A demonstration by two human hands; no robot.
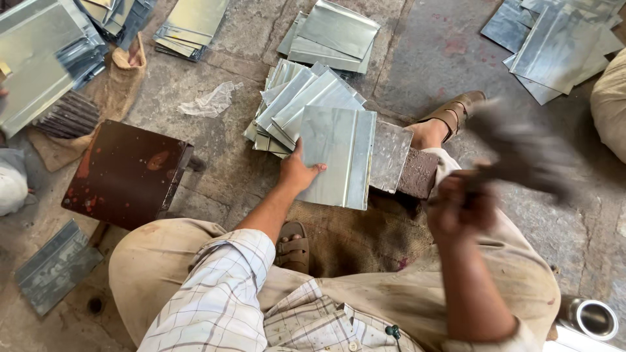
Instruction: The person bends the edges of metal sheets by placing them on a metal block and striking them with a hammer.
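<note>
Metal sheet: a shiny grey folded sheet lies flat on a dark block, on top of another dull sheet. It sits in front of the person, between the knees.
Left hand: the left hand rests on the left edge of the metal sheet. The grip is open. The fingers lie flat on top of the sheet and the thumb points up along its side. It presses on the sheet but does not wrap around it.
Right hand: the right hand is up in the air, to the right of the sheet. The grip is closed tight around a handle.
Tool: a dark tool sticks up and to the right from the right hand. It is very blurry, so I cannot tell just what kind it is.
Pile: more shiny sheets lie in a messy stack just behind the metal sheet, touching it.
Other stacks: more sheets lie at the top, top right and top left of the floor.
Stool: a small dark red stool stands on the left, near the left knee.
Sack: a brown sack cloth lies under the block.
Feet: one sandal shows past the block, another near the left leg.
Floor: grey stone, dusty and cracked.
</note>
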